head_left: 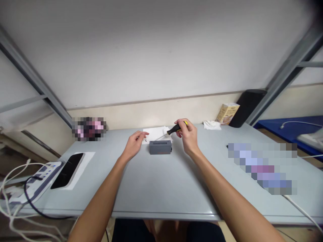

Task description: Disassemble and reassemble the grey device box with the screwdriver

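Note:
A dark grey box [160, 148] with a row of slots stands on the table, between my hands. My right hand [188, 132] is closed round the black and yellow handle of a screwdriver [174, 129], whose shaft slants down to the left, its tip near the box's top back edge. To the left of the box, my left hand [135, 143] is held with its fingers partly apart and nothing visible in them. Behind the box lies white paper [152, 132], with tiny dark pieces [146, 140] near its left part.
On the grey table [161, 188], a phone [69, 169] and a power strip [40, 181] with cables are at the left. A yellow carton [227, 113], crumpled tissue [212, 125] and a black speaker-like object [247, 107] stand at the back right. Pixelated items lie on both sides.

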Tool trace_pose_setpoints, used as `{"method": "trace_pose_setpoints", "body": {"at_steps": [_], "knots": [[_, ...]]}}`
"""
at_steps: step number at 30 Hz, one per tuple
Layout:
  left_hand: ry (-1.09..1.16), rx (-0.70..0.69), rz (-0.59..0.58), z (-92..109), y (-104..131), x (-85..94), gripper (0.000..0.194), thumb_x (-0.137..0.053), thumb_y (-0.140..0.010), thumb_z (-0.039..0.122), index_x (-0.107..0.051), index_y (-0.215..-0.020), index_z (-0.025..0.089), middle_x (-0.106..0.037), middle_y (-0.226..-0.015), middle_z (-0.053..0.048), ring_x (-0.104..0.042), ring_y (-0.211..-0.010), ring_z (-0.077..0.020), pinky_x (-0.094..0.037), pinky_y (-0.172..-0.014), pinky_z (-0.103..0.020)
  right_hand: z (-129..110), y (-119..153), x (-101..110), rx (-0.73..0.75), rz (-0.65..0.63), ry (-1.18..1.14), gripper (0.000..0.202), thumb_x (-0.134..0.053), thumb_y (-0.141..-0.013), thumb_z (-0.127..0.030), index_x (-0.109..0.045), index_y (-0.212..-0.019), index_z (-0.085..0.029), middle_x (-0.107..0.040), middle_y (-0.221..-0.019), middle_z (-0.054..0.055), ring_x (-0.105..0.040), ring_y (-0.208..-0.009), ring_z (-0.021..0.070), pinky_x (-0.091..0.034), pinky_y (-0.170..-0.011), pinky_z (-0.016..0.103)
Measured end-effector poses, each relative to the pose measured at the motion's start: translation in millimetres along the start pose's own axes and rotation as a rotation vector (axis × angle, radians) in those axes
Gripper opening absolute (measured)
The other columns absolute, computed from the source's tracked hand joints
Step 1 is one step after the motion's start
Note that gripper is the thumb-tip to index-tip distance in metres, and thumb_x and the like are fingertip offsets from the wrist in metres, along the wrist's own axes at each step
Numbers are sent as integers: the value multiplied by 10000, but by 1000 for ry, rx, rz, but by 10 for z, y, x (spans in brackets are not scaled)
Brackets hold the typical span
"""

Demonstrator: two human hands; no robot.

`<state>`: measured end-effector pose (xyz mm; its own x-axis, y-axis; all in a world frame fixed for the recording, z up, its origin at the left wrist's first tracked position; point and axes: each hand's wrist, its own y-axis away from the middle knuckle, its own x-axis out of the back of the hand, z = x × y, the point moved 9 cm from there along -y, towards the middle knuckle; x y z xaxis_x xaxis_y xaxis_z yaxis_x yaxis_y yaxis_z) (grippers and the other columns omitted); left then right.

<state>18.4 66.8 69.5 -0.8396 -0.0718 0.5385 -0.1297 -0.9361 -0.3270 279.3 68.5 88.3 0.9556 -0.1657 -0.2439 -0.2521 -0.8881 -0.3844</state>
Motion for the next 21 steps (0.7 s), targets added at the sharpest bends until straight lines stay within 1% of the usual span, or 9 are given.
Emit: {"method": "trace_pose_setpoints", "body": {"at_steps": [3, 6, 9, 12, 14, 17, 19, 21], "knots": [[71, 44, -54, 11, 18, -40, 481, -386, -1048, 505, -746, -1116, 194, -719, -1078, -69, -614, -887, -191, -482, -885, -302, 89, -15, -21, -30, 0, 27, 397, -667, -886, -607, -693, -907, -211, -545, -640, -44, -461, -528, 100, -365, -519, 241], [61, 79, -63, -53, 13, -53, 424, -459, -1014, 504, -742, -1027, 189, -732, -1135, -77, -633, -964, -207, -478, -946, -308, 179, -3, -59, -73, -28, 74, 404, -675, -881, -607, -713, -942, -209, -599, -678, -28, -500, -552, 102, -364, -525, 237], [44, 89, -16, -160, -19, -38, 377, -482, -991, 464, -725, -941, 181, -740, -1170, -94, -647, -1053, -225, -474, -976, -313, 210, -1, -46, -88, -25, 81, 396, -684, -875, -599, -716, -939, -209, -610, -685, -27, -500, -553, 102, -355, -524, 242], [14, 112, 81, -311, -53, 19, 377, -440, -992, 414, -727, -946, 176, -751, -1114, -97, -659, -1059, -231, -479, -972, -321, 124, 4, -63, -46, -51, 52, 377, -664, -897, -586, -711, -889, -212, -583, -650, -35, -475, -548, 106, -364, -548, 257], [-8, 122, 136, -399, -64, 56, 387, -424, -994, 401, -735, -963, 173, -754, -1054, -90, -667, -1033, -230, -487, -960, -325, 15, 50, -168, 3, -141, 77, 357, -666, -903, -560, -715, -842, -212, -624, -691, -15, -515, -604, 124, -403, -608, 275], [-45, 118, 193, -475, -65, 99, 387, -428, -992, 397, -744, -975, 173, -754, -995, -81, -675, -980, -228, -505, -915, -322, -133, 234, -458, 75, -360, 226, 295, -665, -922, -490, -739, -820, -224, -724, -825, 26, -613, -767, 177, -461, -763, 330], [-64, 111, 213, -494, -61, 117, 379, -437, -989, 395, -745, -977, 173, -755, -974, -80, -679, -951, -228, -516, -883, -319, -223, 395, -641, 159, -470, 360, 206, -681, -927, -415, -766, -835, -252, -740, -852, 25, -626, -855, 204, -452, -882, 378], [-70, 98, 224, -494, -59, 129, 372, -440, -992, 391, -743, -972, 178, -760, -984, -80, -682, -942, -226, -522, -867, -315, -271, 534, -777, 215, -543, 440, 146, -695, -927, -374, -784, -858, -280, -730, -835, 12, -620, -865, 206, -426, -965, 418]]}}
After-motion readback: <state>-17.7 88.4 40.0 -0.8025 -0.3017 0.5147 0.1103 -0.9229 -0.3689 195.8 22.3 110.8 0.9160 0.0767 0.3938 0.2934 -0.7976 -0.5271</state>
